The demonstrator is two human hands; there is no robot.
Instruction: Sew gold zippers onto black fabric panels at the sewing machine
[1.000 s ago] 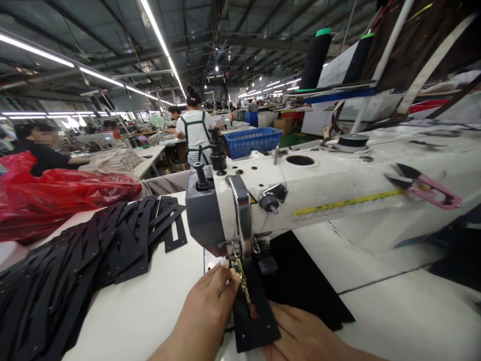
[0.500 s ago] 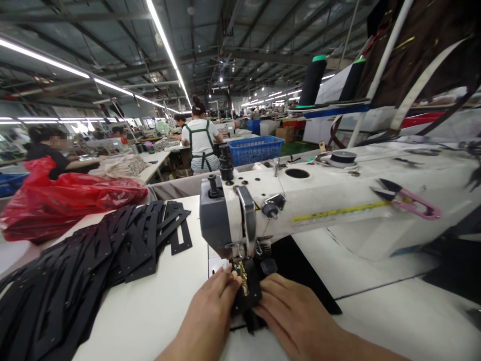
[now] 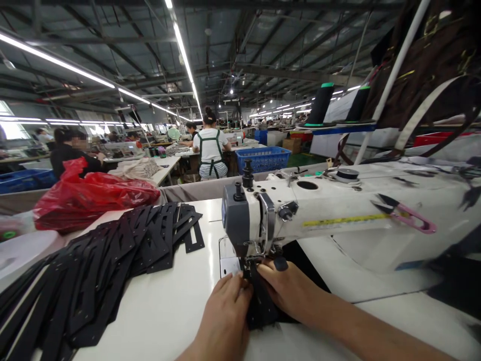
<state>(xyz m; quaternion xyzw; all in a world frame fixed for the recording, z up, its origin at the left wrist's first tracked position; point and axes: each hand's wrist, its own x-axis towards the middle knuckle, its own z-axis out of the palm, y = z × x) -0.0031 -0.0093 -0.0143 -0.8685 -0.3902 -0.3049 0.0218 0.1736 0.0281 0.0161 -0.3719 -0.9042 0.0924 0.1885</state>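
Observation:
A black flat piece (image 3: 260,303) lies under the needle area of a white sewing machine (image 3: 338,213). My left hand (image 3: 228,308) is closed at the piece's left edge, its fingertips just in front of the presser foot. On the other side, my right hand (image 3: 293,291) is closed on the piece, fingers reaching in beside the needle. Both thumbs are mostly hidden. A larger black sheet (image 3: 308,263) lies on the machine bed behind my right hand. No gold zipper teeth show on the piece from this angle.
Many black slotted frames (image 3: 124,250) lie overlapped on the left of the table. A red plastic bag (image 3: 97,193) sits behind them. Pink-handled thread snips (image 3: 413,215) rest on the machine arm. Black thread cones (image 3: 320,105) stand behind. A person (image 3: 211,145) works further back.
The view has shifted, so the machine sits lower and further right. My right hand has moved forward, close to the needle. The gold zipper teeth seen earlier no longer show.

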